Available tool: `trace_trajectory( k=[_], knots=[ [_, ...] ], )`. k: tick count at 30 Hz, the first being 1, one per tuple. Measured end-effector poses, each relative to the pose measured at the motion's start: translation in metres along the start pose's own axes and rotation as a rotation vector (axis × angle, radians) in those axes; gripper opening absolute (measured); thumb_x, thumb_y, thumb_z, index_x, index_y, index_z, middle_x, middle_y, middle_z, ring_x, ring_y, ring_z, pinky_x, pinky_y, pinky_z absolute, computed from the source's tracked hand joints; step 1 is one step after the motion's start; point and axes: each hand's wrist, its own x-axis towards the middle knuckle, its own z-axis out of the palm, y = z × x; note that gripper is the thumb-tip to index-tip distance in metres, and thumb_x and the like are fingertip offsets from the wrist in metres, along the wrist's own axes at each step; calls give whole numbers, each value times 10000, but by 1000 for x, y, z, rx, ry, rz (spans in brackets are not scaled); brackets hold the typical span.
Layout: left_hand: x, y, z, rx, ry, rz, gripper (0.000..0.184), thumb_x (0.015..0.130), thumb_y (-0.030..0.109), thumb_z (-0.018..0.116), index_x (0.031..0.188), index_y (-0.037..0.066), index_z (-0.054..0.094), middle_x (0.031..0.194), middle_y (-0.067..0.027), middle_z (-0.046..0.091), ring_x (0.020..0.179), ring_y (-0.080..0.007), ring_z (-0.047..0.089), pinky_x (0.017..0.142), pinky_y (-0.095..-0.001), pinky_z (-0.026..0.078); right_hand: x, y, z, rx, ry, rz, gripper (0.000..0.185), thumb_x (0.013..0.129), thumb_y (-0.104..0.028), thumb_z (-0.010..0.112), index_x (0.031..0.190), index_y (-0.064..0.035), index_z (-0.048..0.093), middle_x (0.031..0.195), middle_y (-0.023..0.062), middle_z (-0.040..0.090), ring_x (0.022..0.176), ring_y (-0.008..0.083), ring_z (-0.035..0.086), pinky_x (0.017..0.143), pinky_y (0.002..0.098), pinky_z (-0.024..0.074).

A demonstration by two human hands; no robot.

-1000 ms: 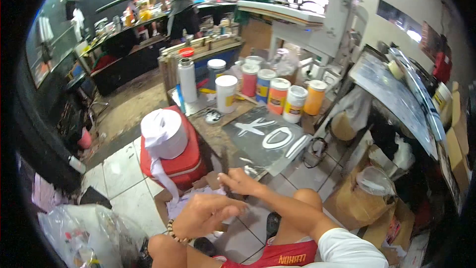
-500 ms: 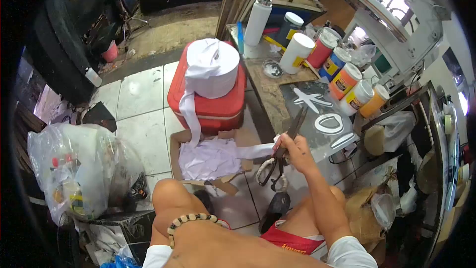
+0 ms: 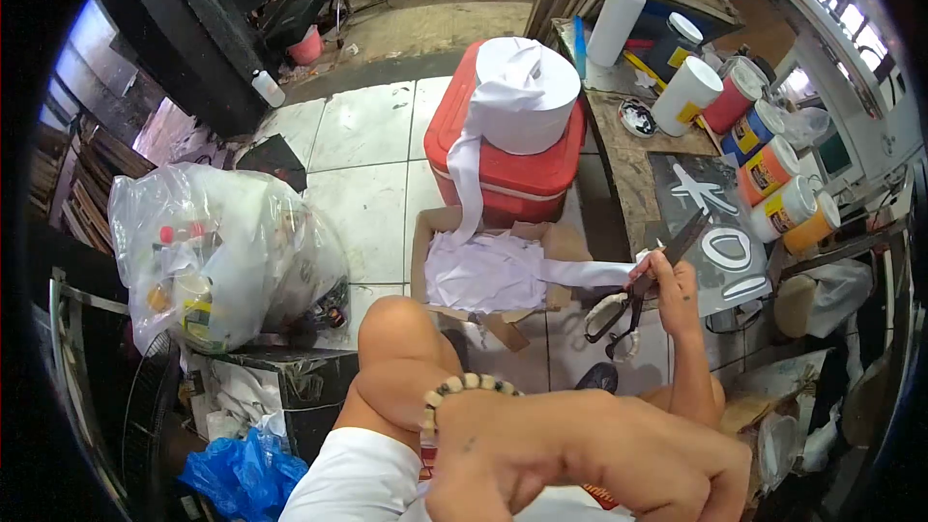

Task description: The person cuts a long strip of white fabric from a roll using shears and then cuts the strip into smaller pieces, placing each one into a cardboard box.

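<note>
My right hand [image 3: 672,285] is closed around dark scissors [image 3: 633,302] with wrapped handles; their blades point up and right. It also pinches the end of a white fabric strip [image 3: 590,274]. The strip runs to a cardboard box [image 3: 421,251] filled with white strips [image 3: 488,275]. Another length reaches up to a large white roll [image 3: 532,111] on a red cooler [image 3: 503,188]. My left hand [image 3: 590,449], below a beaded bracelet, is close to the camera with its fingers curled; the fingertips and anything in them are hidden.
Paint jars [image 3: 768,169] and a black board with white lettering [image 3: 706,222] are on the worktable [image 3: 619,150] at right. A clear bag of bottles [image 3: 227,256] lies left, above a blue bag [image 3: 246,469]. A pink bucket [image 3: 306,45] is farther back.
The view has tilted down and turned left. My right hand took hold of the scissors and strip between the first two frames. My left hand has come from the lower edge into the foreground.
</note>
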Motion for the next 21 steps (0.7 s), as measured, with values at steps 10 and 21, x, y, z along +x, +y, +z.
trace_trajectory(
  k=[10, 21],
  knots=[
    [8, 14, -38, 459, 50, -4, 270, 887, 282, 718, 944, 18, 701, 967, -162, 689, 854, -303, 671, 779, -364, 527, -1, -10, -1, -55, 82, -9, 414, 1007, -379, 497, 903, -22, 678, 806, 67, 700, 737, 131, 671, 619, 261, 508],
    [-34, -43, -161, 2098, 29, -740, 323, 777, 191, 735, 1011, 22, 589, 879, -163, 653, 802, -363, 643, 715, -432, 513, 9, -17, -9, 134, 243, -188, 402, 1000, -362, 522, 907, -6, 684, 774, 43, 669, 680, 107, 623, 587, 268, 507]
  ],
)
